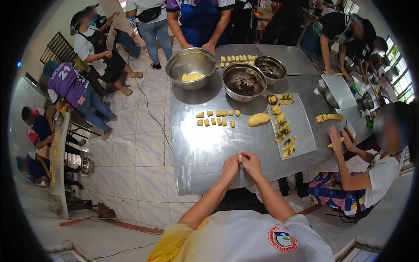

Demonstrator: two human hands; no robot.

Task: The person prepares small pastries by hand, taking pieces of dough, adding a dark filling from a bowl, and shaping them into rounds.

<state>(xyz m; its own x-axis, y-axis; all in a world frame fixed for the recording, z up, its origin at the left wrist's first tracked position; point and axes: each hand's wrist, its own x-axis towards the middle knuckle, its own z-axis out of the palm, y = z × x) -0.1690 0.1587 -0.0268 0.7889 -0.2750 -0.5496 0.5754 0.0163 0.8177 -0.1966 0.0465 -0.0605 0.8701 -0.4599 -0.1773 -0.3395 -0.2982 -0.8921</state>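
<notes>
Over the near edge of the steel table (209, 170), my left hand (231, 167) and my right hand (251, 163) meet, pinching a small yellow dough piece (240, 158) between their fingers. Beyond them lie two rows of cut dough pieces (213, 121), with a smooth dough log (258, 119) to their right. On the right, a flat metal tray (302, 131) carries several shaped dough pieces (282, 126) streaked with dark filling. A steel bowl (244, 95) smeared with dark filling stands past the log.
A large steel bowl (173, 73) holding yellow dough and a smaller dark-smeared bowl (283, 73) stand farther back. A person (196, 23) leans at the far edge. At right, a co-worker's hands (337, 140) roll dough beside a row of pieces (329, 118). A cable (150, 113) crosses the tiled floor.
</notes>
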